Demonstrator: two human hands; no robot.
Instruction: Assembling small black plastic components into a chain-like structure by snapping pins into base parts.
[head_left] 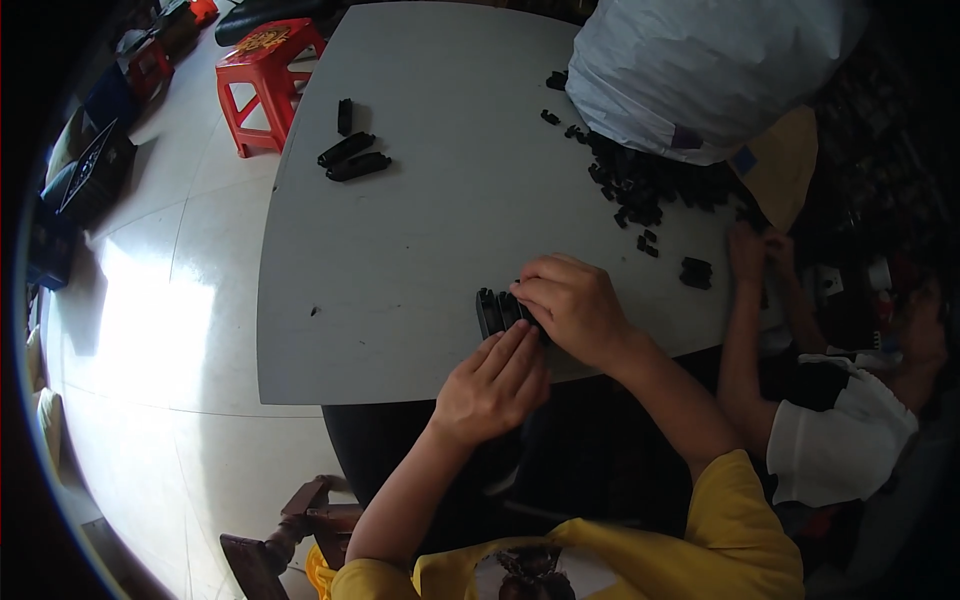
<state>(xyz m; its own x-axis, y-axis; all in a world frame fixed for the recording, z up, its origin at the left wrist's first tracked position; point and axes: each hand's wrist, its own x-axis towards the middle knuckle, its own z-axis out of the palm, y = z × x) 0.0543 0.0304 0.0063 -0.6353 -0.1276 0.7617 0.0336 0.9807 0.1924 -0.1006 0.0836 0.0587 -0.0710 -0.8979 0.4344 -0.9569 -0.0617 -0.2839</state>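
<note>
Several black plastic pieces [489,314] stand side by side near the table's front edge, between my two hands. My left hand [497,383] reaches up from below, its fingers pressed together against the near side of the pieces. From the right, my right hand [568,305] closes over their far end, thumb and forefinger pinched at the top. The fingers partly cover the pieces, so their exact kind cannot be made out. Farther off at the left of the table lie three elongated black pieces [351,151] of a similar look.
A heap of small black parts [640,180] spreads below a large white bag [700,70] at the far right. One small black cluster [696,273] lies nearer. Another person's hands [755,250] are at the table's right edge. A red stool [262,85] stands beyond the left edge.
</note>
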